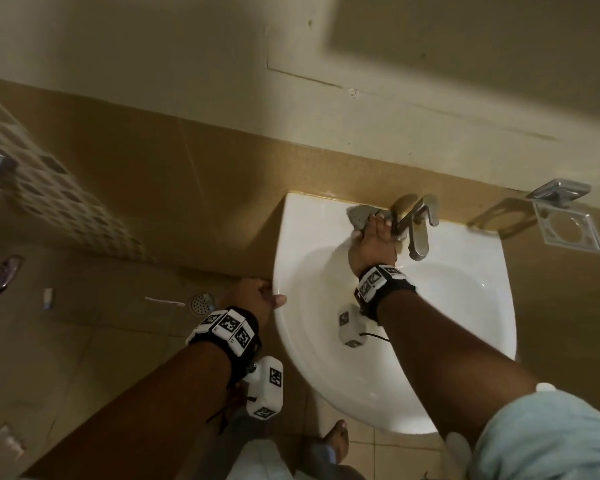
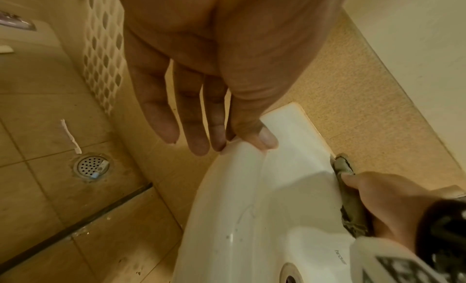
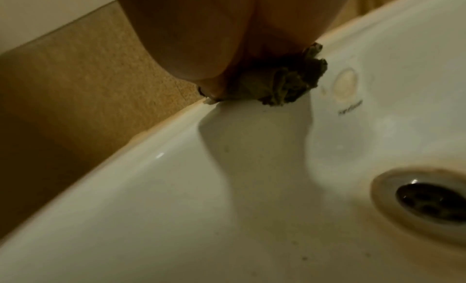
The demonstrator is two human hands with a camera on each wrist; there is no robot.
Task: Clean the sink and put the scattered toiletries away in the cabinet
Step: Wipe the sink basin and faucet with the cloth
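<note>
The white sink [image 1: 465, 306] is fixed to a tan wall. My right hand [image 1: 374, 233] grips a bunched grey cloth [image 1: 359, 216] and presses it on the sink's back ledge, just left of the steel faucet [image 1: 418, 226]. The right wrist view shows the cloth [image 3: 285, 86] crumpled under my palm against the ledge. My left hand [image 1: 269, 297] rests on the sink's left rim; in the left wrist view its thumb lies on the rim [image 2: 252, 187] and its fingers [image 2: 199, 131] hang straight beside it. On the floor at left lie a purple packet [image 1: 2, 275], a small tube [image 1: 48, 298] and a thin white stick [image 1: 165, 301].
A round floor drain [image 1: 201, 303] sits below the sink's left side. An empty metal ring holder [image 1: 568, 230] juts from the wall at right. A white lattice basket [image 2: 103, 48] stands on the floor at left. The sink drain [image 3: 428, 201] is dark and open.
</note>
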